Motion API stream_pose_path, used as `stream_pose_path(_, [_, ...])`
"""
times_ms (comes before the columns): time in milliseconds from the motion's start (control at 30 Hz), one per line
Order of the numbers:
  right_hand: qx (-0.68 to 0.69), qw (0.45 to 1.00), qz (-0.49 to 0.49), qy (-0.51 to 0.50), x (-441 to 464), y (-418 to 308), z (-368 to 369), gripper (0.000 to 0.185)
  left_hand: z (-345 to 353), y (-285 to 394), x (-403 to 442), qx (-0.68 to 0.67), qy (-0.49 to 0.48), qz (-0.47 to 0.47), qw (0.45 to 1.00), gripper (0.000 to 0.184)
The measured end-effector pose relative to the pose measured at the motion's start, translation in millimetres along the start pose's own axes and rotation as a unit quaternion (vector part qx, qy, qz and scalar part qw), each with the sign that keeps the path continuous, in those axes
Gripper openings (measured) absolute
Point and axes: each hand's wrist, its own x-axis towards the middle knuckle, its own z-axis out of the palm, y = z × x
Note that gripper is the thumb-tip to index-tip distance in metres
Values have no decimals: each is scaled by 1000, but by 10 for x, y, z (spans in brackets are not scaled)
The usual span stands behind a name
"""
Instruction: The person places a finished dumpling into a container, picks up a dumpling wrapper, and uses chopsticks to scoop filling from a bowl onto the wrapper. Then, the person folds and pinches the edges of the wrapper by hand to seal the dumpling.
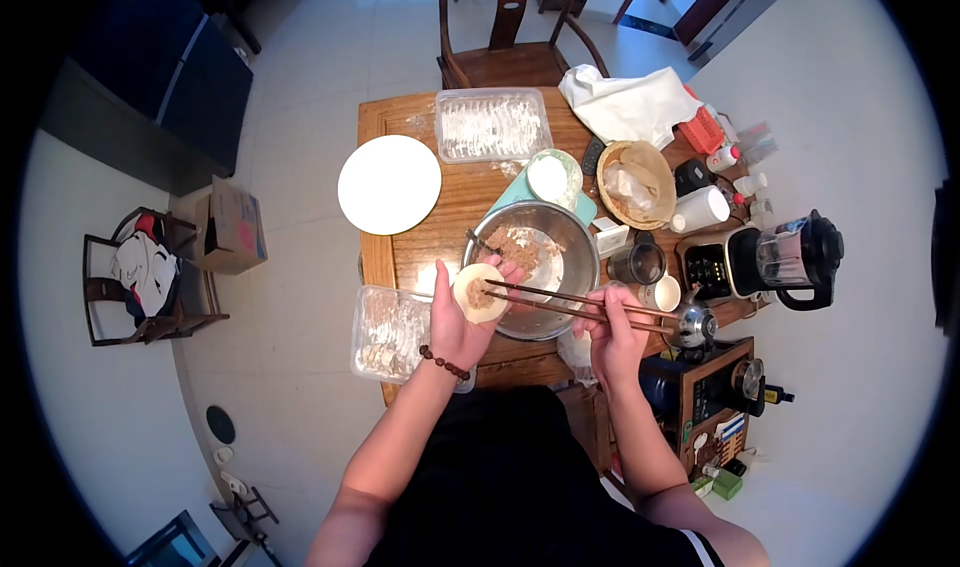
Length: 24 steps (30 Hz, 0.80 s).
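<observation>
On the palm of my left hand (452,332) lies a round dumpling wrapper (485,312) with a small heap of meat filling in its middle. My right hand (618,335) grips a pair of wooden chopsticks (560,295), whose tips touch the filling or hover just over it. Just beyond both hands is a large metal bowl (588,242) with minced filling (520,252) in it and a utensil handle at its left side. To the left of my left hand, partly covered by it, a clear plastic tray (372,312) holds floured dumplings near its front end.
At the table's far side are a floured plastic tray (492,127), a white round plate (390,185) and a flour bowl (552,179) on a teal base. Rightward stand a basket (636,187), a white cloth (630,107), a blender (790,257), a cup (661,293) and a kettle (692,325).
</observation>
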Motion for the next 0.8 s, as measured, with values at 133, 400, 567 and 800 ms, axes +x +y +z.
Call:
stream_pose_path(133, [53, 998, 17, 9, -47, -83, 47, 25, 3, 0, -33, 8, -3, 1, 1000, 83])
stream_pose_path(400, [-55, 995, -80, -5, -161, 11, 27, 25, 73, 0, -93, -16, -1, 7, 1000, 79])
stream_pose_path(567, [-96, 983, -143, -56, -267, -98, 92, 25, 30, -3, -96, -15, -10, 20, 1000, 77])
stream_pose_path(800, [-326, 896, -268, -136, -422, -166, 195, 13, 60, -7, -122, -33, -4, 30, 999, 73])
